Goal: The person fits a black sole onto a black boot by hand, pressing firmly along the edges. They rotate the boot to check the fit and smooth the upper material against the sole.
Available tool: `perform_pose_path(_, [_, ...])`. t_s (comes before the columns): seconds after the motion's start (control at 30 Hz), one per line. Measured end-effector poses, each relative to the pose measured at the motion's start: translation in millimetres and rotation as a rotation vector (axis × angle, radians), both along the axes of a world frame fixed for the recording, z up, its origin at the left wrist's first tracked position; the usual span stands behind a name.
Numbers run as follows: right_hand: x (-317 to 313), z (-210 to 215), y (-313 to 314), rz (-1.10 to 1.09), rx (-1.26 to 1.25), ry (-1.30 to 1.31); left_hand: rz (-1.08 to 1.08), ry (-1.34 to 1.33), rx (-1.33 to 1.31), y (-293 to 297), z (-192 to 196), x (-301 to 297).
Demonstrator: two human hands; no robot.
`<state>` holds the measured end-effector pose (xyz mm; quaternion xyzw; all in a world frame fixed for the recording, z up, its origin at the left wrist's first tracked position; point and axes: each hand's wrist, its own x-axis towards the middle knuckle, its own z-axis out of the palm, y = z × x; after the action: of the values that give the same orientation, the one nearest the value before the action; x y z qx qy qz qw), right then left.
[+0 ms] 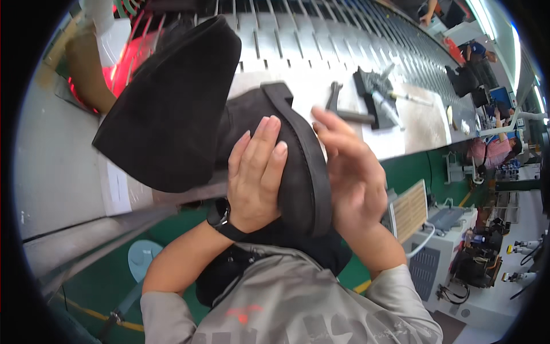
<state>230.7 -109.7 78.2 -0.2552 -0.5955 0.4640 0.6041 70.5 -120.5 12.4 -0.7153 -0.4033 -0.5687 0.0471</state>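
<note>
A black boot (298,189) with a wide, tall shaft (172,109) lies on its side at the near edge of the table. Its dark sole (309,155) faces right, and the toe end reaches toward my body. My left hand (255,166) rests on the boot's upper, fingers stretched out flat against it. Just right of the sole is my right hand (352,172), blurred by motion, its fingers loosely curved and apart. Nothing shows in it, and whether it touches the sole I cannot tell.
Beyond the boot, a hammer (352,116) lies beside a dark block with syringe-like tubes (385,106). A metal roller conveyor (321,43) runs along the far side. Red light glows at the left (123,69). A white machine (441,252) stands at right; people work farther off.
</note>
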Motion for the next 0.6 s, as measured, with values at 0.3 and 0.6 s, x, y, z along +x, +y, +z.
perform_pose_path(0.3, [-6,-60,-25,-0.050,-0.481,0.090,0.116,0.221,-0.055,-33,-64,10])
perform_pose_path(0.6, [1,-41,-25,0.034,-0.720,-0.132,0.181,0.148,-0.066,-37,-62,20])
